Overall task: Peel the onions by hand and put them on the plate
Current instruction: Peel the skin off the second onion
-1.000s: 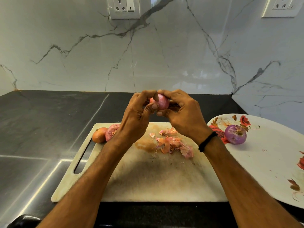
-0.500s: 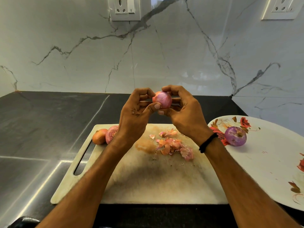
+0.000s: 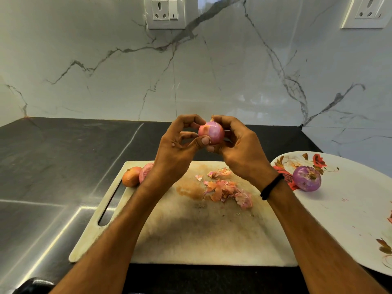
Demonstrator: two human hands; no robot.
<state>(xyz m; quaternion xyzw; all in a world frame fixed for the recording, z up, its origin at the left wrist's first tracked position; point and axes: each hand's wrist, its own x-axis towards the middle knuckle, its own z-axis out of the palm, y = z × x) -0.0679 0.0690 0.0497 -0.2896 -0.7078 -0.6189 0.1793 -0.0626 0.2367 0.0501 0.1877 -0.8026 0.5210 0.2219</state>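
Note:
A small pink onion (image 3: 212, 132), partly skinned, is held up above the cutting board (image 3: 191, 232). My left hand (image 3: 176, 151) pinches it from the left with thumb and fingertips. My right hand (image 3: 239, 151) curls round its right side and back. A peeled purple onion (image 3: 307, 178) lies on the white flowered plate (image 3: 347, 204) at the right. Two unpeeled onions (image 3: 132, 176) sit at the board's far left corner, one partly hidden by my left wrist. Loose skins (image 3: 226, 189) lie in a pile mid-board.
The board rests on a dark counter (image 3: 53, 166) that runs back to a marble wall with two sockets (image 3: 165, 12). A dark rounded object (image 3: 35, 286) shows at the bottom left edge. The plate overhangs the counter's right side.
Both hands have lifted the onion a little higher and turned it, so more of its smooth pink surface faces me. Nothing on the board or plate has moved.

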